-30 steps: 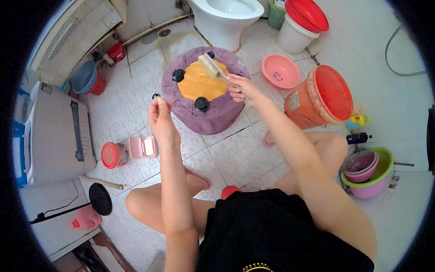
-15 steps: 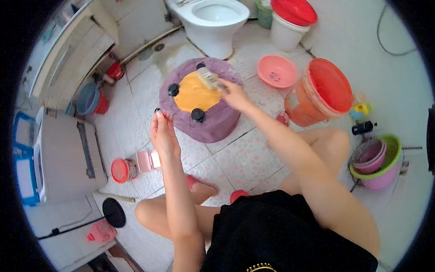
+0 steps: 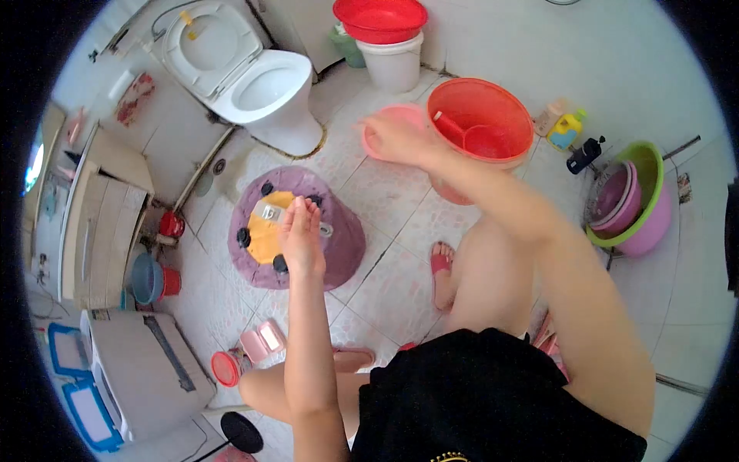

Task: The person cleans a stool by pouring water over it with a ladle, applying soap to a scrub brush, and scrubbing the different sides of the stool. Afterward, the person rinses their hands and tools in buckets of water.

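Note:
The purple round stool (image 3: 344, 242) stands upside down or on its side on the tiled floor, its yellow centre (image 3: 265, 240) and several black feet facing up. A brush (image 3: 269, 212) lies on it, partly hidden behind my left hand (image 3: 302, 231). The fingers of my left hand are pressed together in front of the stool; what they hold, if anything, is hidden. My right hand (image 3: 392, 140) is blurred, over the pink basin (image 3: 406, 115), next to the orange bucket (image 3: 445, 187) with a red dipper (image 3: 449, 127) inside.
A toilet (image 3: 269, 96) stands at the back left. Behind the basin is a white bucket (image 3: 391, 63) under a red basin (image 3: 379, 19). Stacked basins (image 3: 650, 208) and a yellow bottle (image 3: 567, 128) are at the right. A pink soap box (image 3: 263, 341) lies open near the red-lidded tub (image 3: 225, 369).
The view has turned right. My right hand has let go of the brush, which now lies on the stool, and has moved right to the pink basin. My left hand is now in front of the stool.

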Available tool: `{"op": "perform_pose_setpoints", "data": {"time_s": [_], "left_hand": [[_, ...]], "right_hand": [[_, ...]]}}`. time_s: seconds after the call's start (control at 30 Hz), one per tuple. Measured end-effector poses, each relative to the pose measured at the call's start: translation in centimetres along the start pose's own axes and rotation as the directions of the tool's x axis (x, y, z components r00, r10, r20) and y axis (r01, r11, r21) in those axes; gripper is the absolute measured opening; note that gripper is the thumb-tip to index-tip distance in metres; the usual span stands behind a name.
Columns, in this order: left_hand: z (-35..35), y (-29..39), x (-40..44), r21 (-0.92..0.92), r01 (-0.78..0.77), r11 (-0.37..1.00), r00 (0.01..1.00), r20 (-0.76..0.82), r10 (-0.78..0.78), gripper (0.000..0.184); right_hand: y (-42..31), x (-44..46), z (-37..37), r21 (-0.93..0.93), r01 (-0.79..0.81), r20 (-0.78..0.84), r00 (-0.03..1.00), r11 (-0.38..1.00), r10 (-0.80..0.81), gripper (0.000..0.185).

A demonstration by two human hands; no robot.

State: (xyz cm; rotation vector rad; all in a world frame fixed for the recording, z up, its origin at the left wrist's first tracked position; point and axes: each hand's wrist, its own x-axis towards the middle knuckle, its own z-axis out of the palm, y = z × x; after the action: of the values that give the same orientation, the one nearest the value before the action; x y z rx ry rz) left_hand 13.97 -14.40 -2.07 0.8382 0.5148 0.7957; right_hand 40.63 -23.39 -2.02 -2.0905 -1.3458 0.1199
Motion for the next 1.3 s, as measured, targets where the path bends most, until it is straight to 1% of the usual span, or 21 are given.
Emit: {"op": "perform_pose_setpoints", "data": {"time_s": [0.07,0.17,0.23,0.27,0.37,0.47,0.5,0.6,0.63,0.7,0.73,0.83,0.93,1.0,1.07,1.1,1.2,1.27,1.3], "left_hand": [[2.9,-1.7,1.0,0.022,0.048,0.999,0.997,0.054,-0.049,0.013],[6.5,-5.0,3.2,0.04,0.137,0.99,0.981,0.13,-0.141,0.014],[9.3,-7.3,4.3,0.062,0.186,0.981,0.968,0.16,-0.193,0.013],[10.7,-8.5,4.9,0.069,0.215,0.974,0.959,0.173,-0.224,0.013],[14.6,-11.9,6.4,0.108,0.297,0.949,0.927,0.208,-0.314,0.013],[17.8,-15.5,8.1,0.101,0.35,0.931,0.887,0.285,-0.364,0.015],[19.0,-16.4,8.5,0.087,0.368,0.926,0.88,0.289,-0.377,0.015],[22.4,-19.3,9.9,0.048,0.424,0.904,0.857,0.3,-0.418,0.016],[23.2,-20.4,10.6,0.049,0.414,0.909,0.849,0.34,-0.405,0.015],[24.3,-22.7,11.9,0.049,0.393,0.918,0.828,0.416,-0.376,0.015],[24.1,-23.7,12.2,0.04,0.395,0.918,0.83,0.412,-0.375,0.015],[24.2,-25.5,13.1,-0.003,0.377,0.926,0.847,0.406,-0.343,0.015],[23.7,-26.1,13.2,-0.06,0.346,0.936,0.87,0.393,-0.296,0.015],[23.5,-26.2,13.3,-0.093,0.332,0.939,0.882,0.382,-0.275,0.014],[23.5,-26.0,13.1,-0.094,0.335,0.938,0.882,0.38,-0.277,0.013],[23.5,-25.9,12.9,-0.098,0.337,0.936,0.881,0.382,-0.278,0.013],[23.3,-25.8,13.0,-0.105,0.338,0.935,0.878,0.394,-0.272,0.012],[23.3,-25.9,13.0,-0.106,0.34,0.934,0.879,0.39,-0.276,0.012],[23.4,-25.9,12.9,-0.105,0.342,0.934,0.882,0.379,-0.281,0.012]], "right_hand": [[5.2,-1.6,-4.4,-0.162,0.129,-0.154,0.976,0.978,-0.154,0.041],[11.1,-4.2,-8.5,-0.196,0.051,-0.126,0.989,0.979,-0.077,0.033],[14.3,-6.1,-9.4,-0.191,-0.02,-0.051,0.999,0.981,0.01,0.025],[15.8,-6.9,-9.4,-0.189,-0.055,-0.012,0.998,0.981,0.054,0.022],[20.3,-8.4,-8.3,-0.267,0.026,0.042,0.999,0.963,-0.016,0.023],[22.6,-8.8,-7.6,-0.356,0.131,0.135,0.987,0.925,-0.088,0.024],[23.2,-8.6,-7.2,-0.437,0.205,0.153,0.976,0.876,-0.152,0.022],[25.2,-7.3,-6.3,-0.532,0.272,0.31,0.944,0.802,-0.114,0.021],[25.6,-6.7,-6.0,-0.57,0.312,0.376,0.922,0.761,-0.096,0.023],[27.8,-6.0,-4.2,-0.549,0.302,0.281,0.945,0.779,-0.168,0.024],[28.9,-5.9,-3.0,-0.539,0.297,0.232,0.952,0.788,-0.2,0.025],[30.9,-4.9,-0.7,-0.651,0.404,0.262,0.914,0.643,-0.309,0.027],[31.4,-4.3,0.1,-0.766,0.514,0.53,0.845,0.386,-0.073,0.03],[31.3,-4.0,-0.3,-0.782,0.551,0.574,0.819,0.292,-0.011,0.033],[29.7,-3.6,-2.4,-0.781,0.6,0.616,0.786,0.173,0.053,0.035],[29.0,-3.5,-3.8,-0.795,0.582,0.601,0.794,0.174,0.094,0.037],[26.9,-2.1,-6.7,-0.769,0.635,0.617,0.706,0.075,0.348,0.037],[27.3,-2.2,-7.8,-0.865,0.473,0.495,0.757,0.165,0.426,0.035],[26.8,-1.9,-9.1,-0.908,0.336,0.42,0.75,0.252,0.511,0.033]]}}
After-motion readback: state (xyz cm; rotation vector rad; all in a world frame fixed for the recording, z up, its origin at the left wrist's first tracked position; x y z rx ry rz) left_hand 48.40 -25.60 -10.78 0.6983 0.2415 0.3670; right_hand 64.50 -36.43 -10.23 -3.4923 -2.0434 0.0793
